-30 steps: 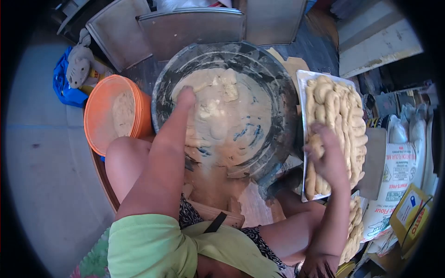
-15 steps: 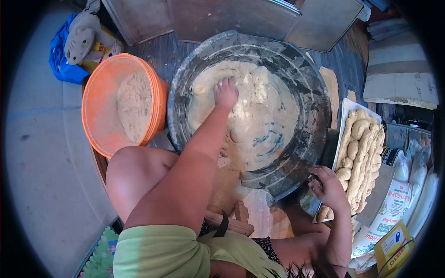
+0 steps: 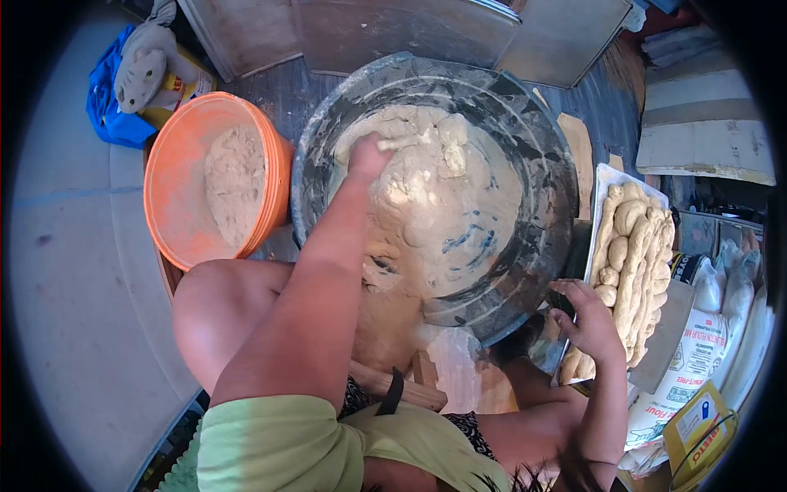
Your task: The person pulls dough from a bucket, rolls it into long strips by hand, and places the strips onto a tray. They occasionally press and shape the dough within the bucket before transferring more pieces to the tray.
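My left hand (image 3: 368, 157) reaches into a large dark round tub (image 3: 541, 156), its fingers curled on pale, floury dough (image 3: 393, 142) at the far left of the mix; the fingertips are partly hidden. Lumpy dough (image 3: 451, 152) and loose flour (image 3: 492, 205) cover the tub's floor. My right hand (image 3: 589, 320) hangs beside the tub's near right rim with thumb and fingers apart, holding nothing. It is close to a tray (image 3: 603, 184) piled with long and round pieces of shaped dough (image 3: 635, 254).
At left, an orange bucket (image 3: 164, 209) holds brownish flour (image 3: 236, 180). Behind it lie a blue bag (image 3: 111, 102) and a grey cloth (image 3: 141, 74). Flour sacks (image 3: 684, 369) and a yellow container (image 3: 701, 439) stand at right. A wooden bar (image 3: 410, 389) crosses near my lap.
My left hand has moved left within the tub, and its fingers have sunk into the dough. My right hand has drawn slightly away from the tub rim, its fingers more outstretched.
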### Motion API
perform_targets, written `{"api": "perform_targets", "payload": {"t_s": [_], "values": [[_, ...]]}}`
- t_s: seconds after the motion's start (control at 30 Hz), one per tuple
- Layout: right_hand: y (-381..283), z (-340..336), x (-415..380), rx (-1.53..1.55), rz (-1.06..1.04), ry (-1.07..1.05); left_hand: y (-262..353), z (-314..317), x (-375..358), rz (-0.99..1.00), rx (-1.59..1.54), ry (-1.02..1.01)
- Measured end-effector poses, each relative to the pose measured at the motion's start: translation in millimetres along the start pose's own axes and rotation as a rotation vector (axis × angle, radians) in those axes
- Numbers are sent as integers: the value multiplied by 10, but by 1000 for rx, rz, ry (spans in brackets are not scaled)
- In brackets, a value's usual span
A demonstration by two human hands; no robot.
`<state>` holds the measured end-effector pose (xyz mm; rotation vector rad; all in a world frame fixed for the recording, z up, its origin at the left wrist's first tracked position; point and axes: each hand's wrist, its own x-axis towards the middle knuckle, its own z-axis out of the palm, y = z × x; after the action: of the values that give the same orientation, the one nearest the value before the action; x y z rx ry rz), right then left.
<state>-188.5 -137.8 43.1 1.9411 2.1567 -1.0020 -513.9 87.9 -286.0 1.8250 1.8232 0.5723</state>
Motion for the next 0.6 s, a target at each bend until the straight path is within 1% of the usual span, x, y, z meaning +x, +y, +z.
{"api": "perform_targets", "payload": {"t_s": [0.03,0.07,0.13,0.17,0.23,0.27,0.33,0.37,0.4,0.43,0.5,0.53,0.57,0.6], "values": [[-5,-3,-15,20,0,-3,-91,50,67,-185,-363,82],[-3,-6,-33,21,0,4,-129,-51,124,-178,-363,83],[0,0,-81,-11,-11,13,-92,-375,187,-170,-646,346],[8,5,-105,-7,-10,22,7,-503,202,-160,-644,345],[19,20,-140,-1,-49,32,294,-869,219,-192,-809,317],[4,22,-143,2,-50,46,447,-1060,218,-178,-808,318],[-53,18,-97,49,-68,-35,766,-1457,179,-119,-914,210],[-65,30,-27,53,-66,-22,949,-1671,164,-97,-991,200],[-64,48,104,102,-101,-67,1112,-1850,146,-51,-1095,193],[-74,75,268,153,-137,-113,1281,-2022,133,-44,-1127,191],[-199,132,796,133,-54,-201,1578,-2275,72,-32,-1166,186],[-251,234,1139,88,-147,-146,1711,-2381,34,-19,-1196,165],[-338,390,1528,95,-181,-93,1786,-2434,-16,-9,-1222,145],[-488,559,1892,232,-215,-31,1817,-2449,-69,1,-1221,150]]}}
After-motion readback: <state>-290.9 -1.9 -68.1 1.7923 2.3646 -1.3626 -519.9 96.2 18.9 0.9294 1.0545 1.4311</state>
